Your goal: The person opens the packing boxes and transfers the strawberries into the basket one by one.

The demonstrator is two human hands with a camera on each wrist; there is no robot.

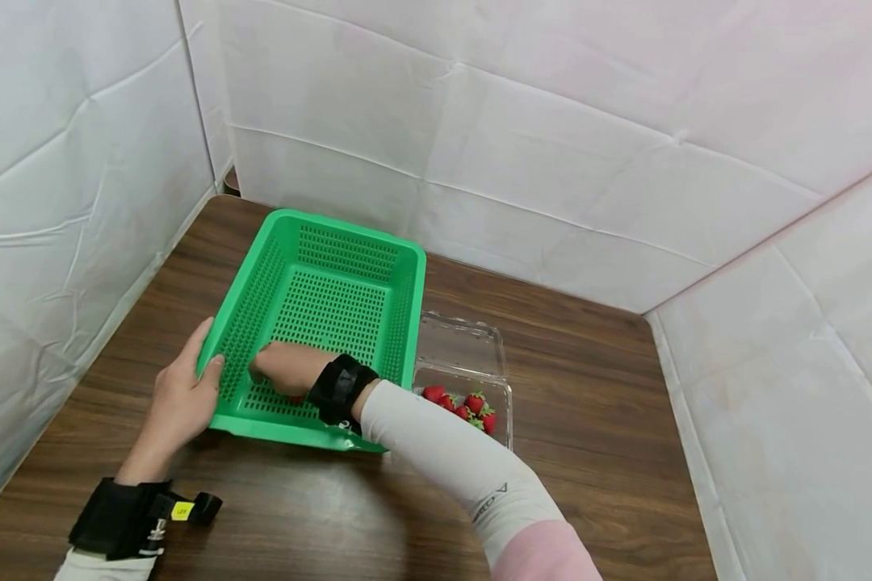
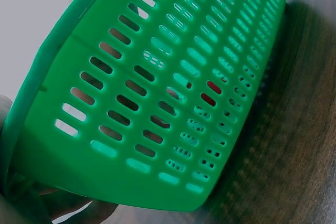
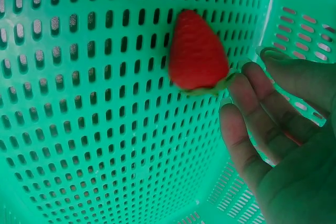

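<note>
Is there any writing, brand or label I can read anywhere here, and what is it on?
White sleeve of the right arm: dark letters beside a small V-shaped mark, seemingly "RO", partly hidden, so not certain.
Yellow tag on the left wrist camera strap: dark marks, too small to read.
Green basket, strawberry, clear punnet: no text.

A staged recording booth rather than a home — white padded sheeting (image 1: 552, 121) is enclosing a wood-grain table (image 1: 589, 379) on three sides, and both wrists are wearing strapped-on cameras.

a dark wooden table (image 1: 610, 379) stands enclosed by creased white sheet walls (image 1: 552, 121).
</note>
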